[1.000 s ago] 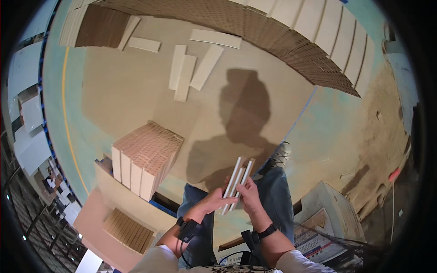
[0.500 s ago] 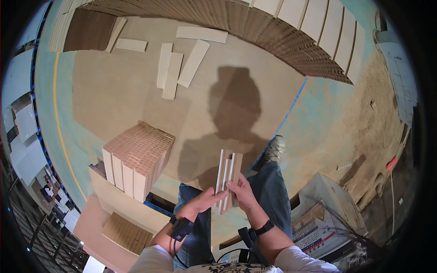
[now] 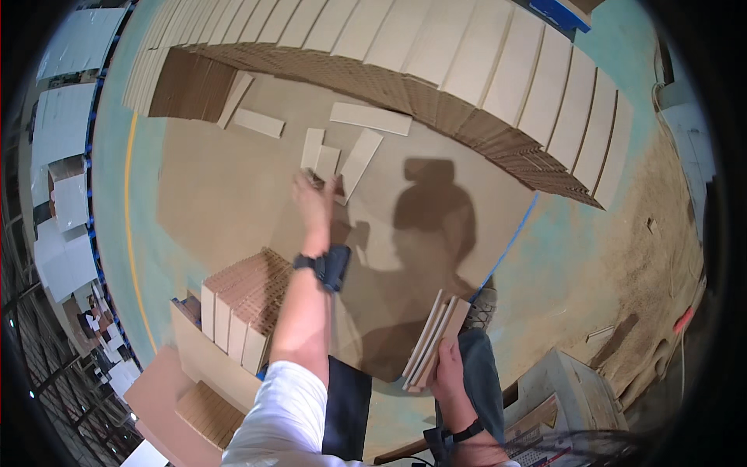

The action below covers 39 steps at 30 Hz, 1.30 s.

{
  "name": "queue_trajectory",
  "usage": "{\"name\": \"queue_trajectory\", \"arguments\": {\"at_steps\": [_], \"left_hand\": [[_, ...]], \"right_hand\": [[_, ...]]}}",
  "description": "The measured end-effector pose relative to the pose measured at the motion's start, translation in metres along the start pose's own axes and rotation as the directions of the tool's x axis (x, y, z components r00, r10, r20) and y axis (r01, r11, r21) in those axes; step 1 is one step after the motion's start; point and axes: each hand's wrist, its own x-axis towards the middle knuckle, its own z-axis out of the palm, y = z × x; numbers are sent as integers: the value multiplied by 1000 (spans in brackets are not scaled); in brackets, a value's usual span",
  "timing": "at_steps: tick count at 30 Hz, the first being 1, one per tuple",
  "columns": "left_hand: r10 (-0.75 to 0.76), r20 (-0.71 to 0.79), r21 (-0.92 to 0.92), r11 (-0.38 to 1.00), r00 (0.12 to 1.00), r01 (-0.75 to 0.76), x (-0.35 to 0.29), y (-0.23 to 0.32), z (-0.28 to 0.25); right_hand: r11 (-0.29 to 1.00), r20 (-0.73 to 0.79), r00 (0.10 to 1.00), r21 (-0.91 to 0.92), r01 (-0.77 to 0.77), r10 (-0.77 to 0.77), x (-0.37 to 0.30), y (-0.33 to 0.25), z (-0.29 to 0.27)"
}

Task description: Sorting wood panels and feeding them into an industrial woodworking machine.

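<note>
Left hand [image 3: 313, 198] stretched far forward, fingers closing on loose cardboard strips [image 3: 325, 162] lying on the brown floor sheet [image 3: 218, 194]; whether already gripped, cannot tell. Right hand [image 3: 447, 366] drawn in low, clasped around a small bundle of strips [image 3: 436, 338] held upright near the knee. Just beside the left forearm, stacked cardboard blocks [image 3: 241, 300]. Beyond the outstretched hand, several more strips [image 3: 371, 118] scattered, not yet gathered. Judged from this: a few collected, most pieces left.
</note>
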Motion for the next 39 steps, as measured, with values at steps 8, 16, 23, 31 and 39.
{"name": "queue_trajectory", "arguments": {"at_steps": [8,16,23,31,39], "left_hand": [[-92,87,344,937,992,57,12,-6,23],[-161,299,-486,823,941,295,3,30,0],[294,261,199,916,920,-349,-27,58,43],[129,522,-423,898,843,125,-54,60,24],[120,979,-202,516,163,833,-204,95,-73]], "right_hand": [[986,-4,992,112,-126,127,-2,-38,2],[985,44,990,103,-138,134,3,-42,7],[987,32,990,88,-138,135,5,-40,15],[996,7,996,20,-88,87,9,-28,-2],[984,90,996,175,-30,14,3,-36,-3]]}}
